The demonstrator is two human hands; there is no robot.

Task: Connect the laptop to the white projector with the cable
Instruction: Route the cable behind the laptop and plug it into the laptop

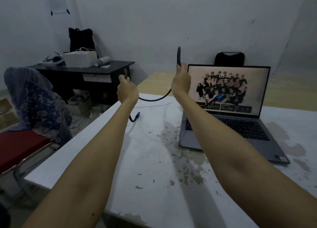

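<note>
Both hands' grip on round black cable [155, 99], worn white table [154, 159]

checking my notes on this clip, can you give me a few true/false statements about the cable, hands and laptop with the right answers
1. Both hands hold the black cable. True: the left hand and right hand each grip it.
2. The laptop is closed. False: it is open, screen lit.
3. A blue connector is plugged into the laptop. False: both blue ends hang free.
4. The laptop sits on the white table. True.
5. A projector stands beside the laptop. False: none shows there.
</note>
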